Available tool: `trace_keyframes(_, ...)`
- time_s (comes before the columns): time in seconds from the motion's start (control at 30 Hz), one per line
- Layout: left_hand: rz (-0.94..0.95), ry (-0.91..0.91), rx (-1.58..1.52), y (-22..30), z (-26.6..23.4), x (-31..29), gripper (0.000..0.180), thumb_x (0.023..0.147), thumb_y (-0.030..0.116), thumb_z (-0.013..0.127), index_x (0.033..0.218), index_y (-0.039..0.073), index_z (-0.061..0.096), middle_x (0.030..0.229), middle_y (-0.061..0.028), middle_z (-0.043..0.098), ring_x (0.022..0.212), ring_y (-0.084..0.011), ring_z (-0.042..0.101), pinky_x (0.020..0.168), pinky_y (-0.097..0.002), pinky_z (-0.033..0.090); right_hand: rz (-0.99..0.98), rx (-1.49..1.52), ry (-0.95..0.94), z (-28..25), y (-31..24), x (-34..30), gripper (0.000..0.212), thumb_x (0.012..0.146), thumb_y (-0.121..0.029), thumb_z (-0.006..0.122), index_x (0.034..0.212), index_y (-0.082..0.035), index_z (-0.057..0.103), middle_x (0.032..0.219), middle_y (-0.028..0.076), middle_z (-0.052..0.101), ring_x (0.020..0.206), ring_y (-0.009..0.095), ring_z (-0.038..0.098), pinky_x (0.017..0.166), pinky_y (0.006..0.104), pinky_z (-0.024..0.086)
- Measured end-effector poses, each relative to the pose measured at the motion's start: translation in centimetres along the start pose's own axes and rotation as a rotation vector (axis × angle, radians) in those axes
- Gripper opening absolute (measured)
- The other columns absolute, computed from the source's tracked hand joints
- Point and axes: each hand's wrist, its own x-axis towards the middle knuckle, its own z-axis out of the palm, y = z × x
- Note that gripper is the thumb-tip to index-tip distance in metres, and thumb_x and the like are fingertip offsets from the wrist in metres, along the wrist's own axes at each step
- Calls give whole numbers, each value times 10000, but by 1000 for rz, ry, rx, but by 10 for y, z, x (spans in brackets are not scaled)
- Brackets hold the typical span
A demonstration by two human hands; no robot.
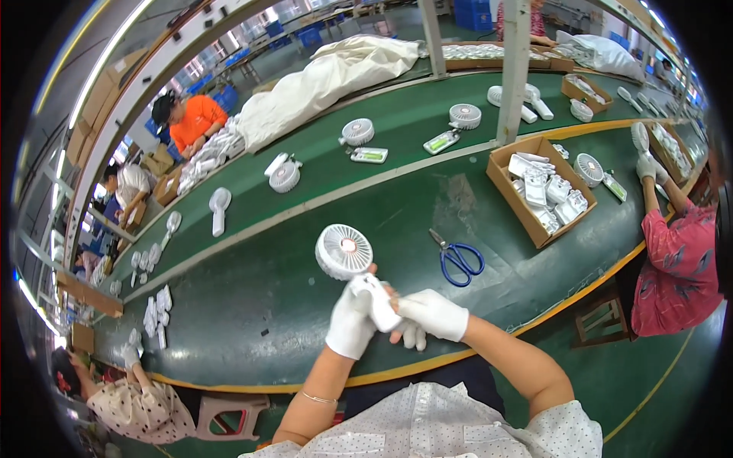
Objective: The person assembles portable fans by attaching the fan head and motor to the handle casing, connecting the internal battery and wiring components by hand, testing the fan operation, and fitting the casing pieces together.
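Cannot read any lettering on white handheld fan [343, 252]. Gripping its handle [379, 306] in left hand [352, 320], curling right hand [429, 313] beside its lower end; cannot tell whether pinching.

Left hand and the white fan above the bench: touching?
Touching. The head view shows the gloved left hand wrapped around the handle of the white fan, with no gap between glove and handle.

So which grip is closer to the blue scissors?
The right grip: it's just below the scissors in the picture, slightly left. The left grip is farther off, below and well to their left.
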Motion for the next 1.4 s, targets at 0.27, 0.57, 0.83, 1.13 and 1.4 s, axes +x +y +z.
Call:
trace_keyframes(0.27, -70, 539, 827, 61, -45, 186, 487, 896, 521, 669, 1027, 58, 592, 742, -52, 543, 554, -159, 540, 426, -324, 444, -541, -999, 537, -58, 3, 29, 194, 957, -246, 575, 1038, -106, 680, 880, 97, 718, 789, 303, 700, 692, 402, 549)
trace_keyframes(0.57, 780, 307, 2035, 48, -44, 334, 477, 873, 168, 640, 1337, 95, 556, 1391, -201, 517, 1266, -395, 514, 1063, -488, 421, -489, -1051, 601, -64, 2, 31, 83, 901, -158, 573, 887, -86, 611, 833, 139, 684, 780, 318, 697, 663, 433, 549)
trace_keyframes(0.83, 283, -46, 2188, 32, 9, 381, 336, 960, 121, 458, 1249, 146, 629, 1300, -149, 608, 1228, -344, 558, 1020, -411, 462, -572, -1082, 629, -60, 5, 33, 97, 889, -167, 611, 892, -72, 590, 791, 126, 651, 744, 306, 682, 652, 414, 542)
trace_keyframes(1.13, 652, -155, 1574, 40, 35, 241, 284, 852, -65, 580, 1119, 17, 637, 1096, -163, 660, 1067, -316, 638, 970, -365, 476, -601, -905, 674, -59, -2, 29, 397, 939, -287, 616, 1266, -87, 510, 941, 149, 661, 807, 338, 686, 671, 442, 551)
trace_keyframes(1.4, 410, -22, 1263, 21, 46, 84, 264, 916, -51, 581, 1172, 4, 614, 1197, -158, 634, 1119, -272, 622, 995, -349, 468, -701, -958, 663, -43, 5, 25, 576, 875, -302, 689, 1351, -83, 448, 1161, 157, 619, 840, 348, 687, 695, 430, 572)
